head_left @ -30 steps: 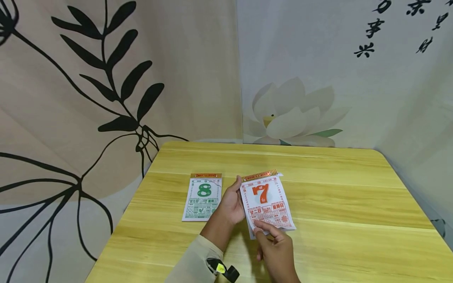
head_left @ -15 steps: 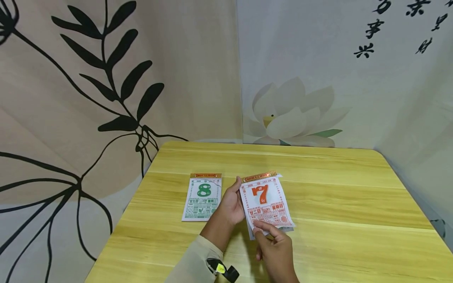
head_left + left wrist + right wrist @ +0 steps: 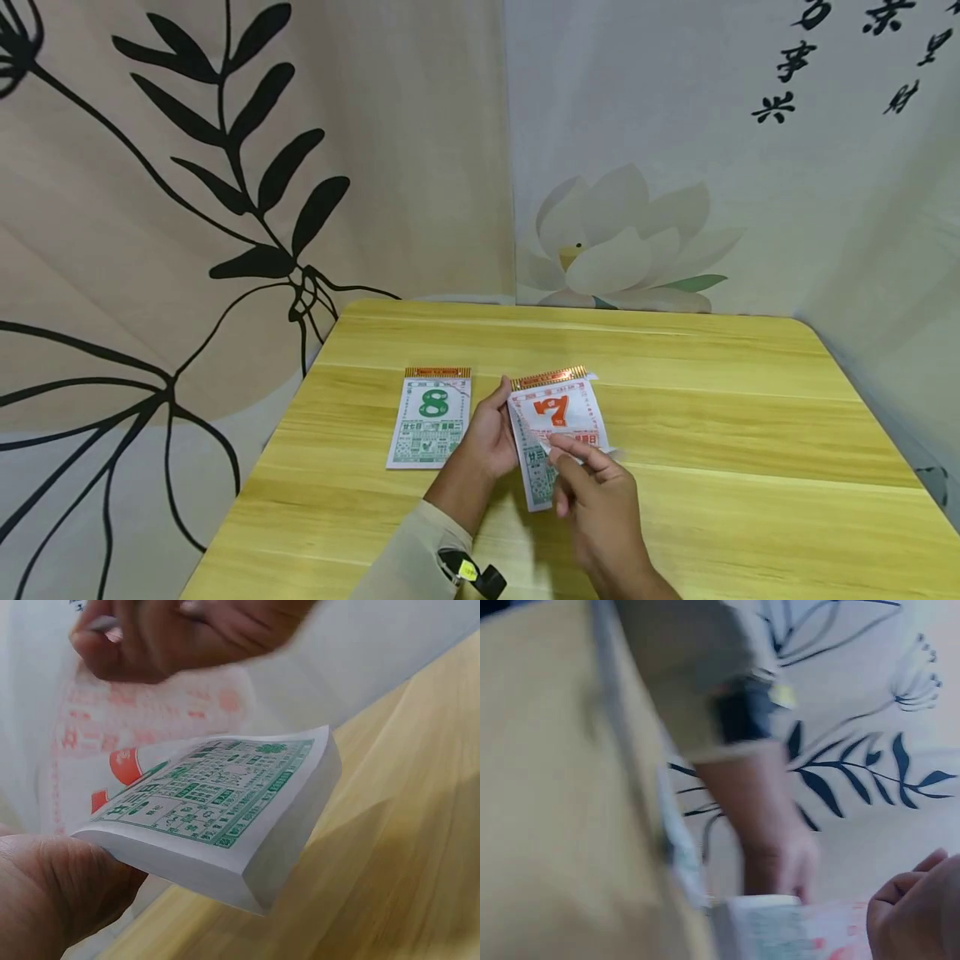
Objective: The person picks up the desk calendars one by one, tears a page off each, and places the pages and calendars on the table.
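Light fabric backdrops stand behind the bench (image 3: pixel 750 433): the left one (image 3: pixel 412 150) carries a black plant print (image 3: pixel 321 215), the right one (image 3: pixel 675 92) a pale lotus (image 3: pixel 622 246) and black written characters (image 3: pixel 795 60). The bench has a yellow wood-grain top and rounded far corners.

Two calendar pads are positioned toward the far-left corner of the bench. The green "8" pad (image 3: pixel 431 421) lies flat, face up, nearer the left edge. The red "7" pad (image 3: pixel 552 408), to its right, is held tilted, with its shadow on the bench below. A red-and-gold band (image 3: pixel 549 378) runs across the top of each pad.

Hands, state:
- Left hand (image 3: pixel 492 442): grips the "7" pad at its left edge; fingers beneath the pad are hidden. This hand overlaps the "8" pad's lower right corner in the head view; contact cannot be determined.
- Right hand (image 3: pixel 600 492): pinches the red-printed top sheet (image 3: pixel 581 417) near its lower end, fingers curled.

The top sheet is lifted and bent upward, exposing the green-printed page (image 3: pixel 217 787) beneath. A light sleeve (image 3: pixel 416 554) and a black device (image 3: pixel 491 581) with a yellow label cover the left forearm near the wrist.
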`<state>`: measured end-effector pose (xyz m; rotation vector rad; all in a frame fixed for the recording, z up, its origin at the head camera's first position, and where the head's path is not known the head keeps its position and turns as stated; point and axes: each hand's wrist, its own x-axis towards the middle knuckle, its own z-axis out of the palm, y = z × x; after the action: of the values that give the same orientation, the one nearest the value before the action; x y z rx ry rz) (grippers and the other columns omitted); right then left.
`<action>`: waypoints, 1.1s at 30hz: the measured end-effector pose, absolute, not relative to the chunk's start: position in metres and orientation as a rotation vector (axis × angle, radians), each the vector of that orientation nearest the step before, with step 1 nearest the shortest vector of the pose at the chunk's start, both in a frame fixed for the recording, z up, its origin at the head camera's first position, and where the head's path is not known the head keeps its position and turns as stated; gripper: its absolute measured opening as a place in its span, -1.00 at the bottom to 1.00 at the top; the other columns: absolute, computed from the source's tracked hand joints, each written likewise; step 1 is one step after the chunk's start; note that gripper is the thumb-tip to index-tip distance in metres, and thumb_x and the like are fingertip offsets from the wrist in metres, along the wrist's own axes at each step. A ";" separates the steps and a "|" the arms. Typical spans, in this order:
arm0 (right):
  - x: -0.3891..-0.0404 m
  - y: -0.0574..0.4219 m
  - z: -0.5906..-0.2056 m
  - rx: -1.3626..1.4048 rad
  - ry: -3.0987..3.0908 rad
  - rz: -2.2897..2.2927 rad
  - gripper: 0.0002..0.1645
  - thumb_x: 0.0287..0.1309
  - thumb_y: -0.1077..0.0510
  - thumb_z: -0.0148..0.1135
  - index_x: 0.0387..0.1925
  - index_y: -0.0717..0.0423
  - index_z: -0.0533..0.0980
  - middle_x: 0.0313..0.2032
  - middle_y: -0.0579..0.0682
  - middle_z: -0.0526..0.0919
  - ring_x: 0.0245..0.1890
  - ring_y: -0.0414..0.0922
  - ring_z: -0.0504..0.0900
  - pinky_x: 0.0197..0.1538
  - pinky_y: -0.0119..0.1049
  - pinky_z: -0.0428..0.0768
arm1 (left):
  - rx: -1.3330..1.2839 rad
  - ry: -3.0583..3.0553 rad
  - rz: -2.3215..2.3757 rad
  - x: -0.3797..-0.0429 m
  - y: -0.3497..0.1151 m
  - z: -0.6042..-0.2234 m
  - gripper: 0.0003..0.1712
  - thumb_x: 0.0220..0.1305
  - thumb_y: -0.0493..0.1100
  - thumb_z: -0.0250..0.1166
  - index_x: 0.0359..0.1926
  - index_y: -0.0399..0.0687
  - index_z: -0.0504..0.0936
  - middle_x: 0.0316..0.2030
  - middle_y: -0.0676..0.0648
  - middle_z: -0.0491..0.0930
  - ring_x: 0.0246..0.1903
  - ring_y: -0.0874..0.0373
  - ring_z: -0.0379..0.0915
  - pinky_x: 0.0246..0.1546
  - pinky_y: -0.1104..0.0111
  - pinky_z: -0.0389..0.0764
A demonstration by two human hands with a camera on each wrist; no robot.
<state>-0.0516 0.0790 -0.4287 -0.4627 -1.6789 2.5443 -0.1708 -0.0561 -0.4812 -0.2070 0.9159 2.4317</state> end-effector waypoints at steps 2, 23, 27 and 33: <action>-0.059 0.086 -0.417 -0.439 -1.610 2.622 -0.81 0.43 0.35 0.35 -0.11 0.09 0.82 -0.46 -0.14 0.67 -0.72 -0.31 0.41 -0.57 -0.49 0.42 | -0.199 0.893 2.424 -0.170 -0.057 -0.480 -0.33 0.77 0.30 -0.19 0.41 -0.08 0.47 0.19 -0.04 0.78 0.25 0.04 0.71 0.24 0.18 0.73; -0.096 0.138 -0.391 -0.285 -1.368 3.034 -0.72 0.71 0.19 0.04 -0.11 -0.02 0.67 -0.32 -0.24 0.66 -0.66 -0.39 0.33 -0.48 -0.55 0.20 | -0.196 0.879 2.450 -0.172 -0.060 -0.477 -0.51 0.79 0.24 -0.13 0.02 0.04 0.58 -0.14 0.09 0.83 -0.04 0.26 0.78 0.14 0.35 0.74; -0.100 0.148 -0.392 -0.220 -1.286 3.099 -0.76 0.72 0.19 0.01 -0.08 0.01 0.62 -0.29 -0.21 0.64 -0.66 -0.40 0.37 -0.47 -0.57 0.20 | -0.183 0.878 2.433 -0.171 -0.061 -0.476 -0.48 0.78 0.25 -0.14 0.09 0.00 0.57 -0.10 0.06 0.84 0.00 0.22 0.79 0.16 0.32 0.75; -0.104 0.162 -0.392 -0.234 -1.149 3.163 -0.88 0.73 0.18 0.00 0.12 0.05 0.43 -0.26 -0.16 0.60 -0.66 -0.38 0.39 -0.44 -0.56 0.21 | -0.167 0.893 2.418 -0.171 -0.060 -0.475 -0.43 0.78 0.25 -0.14 0.25 -0.05 0.57 0.02 0.04 0.85 0.08 0.20 0.79 0.17 0.32 0.76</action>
<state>-0.1041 0.1621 -0.3919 -0.2338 -1.1486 3.1628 -0.1710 -0.0604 -0.4748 -0.1672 0.8930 2.4180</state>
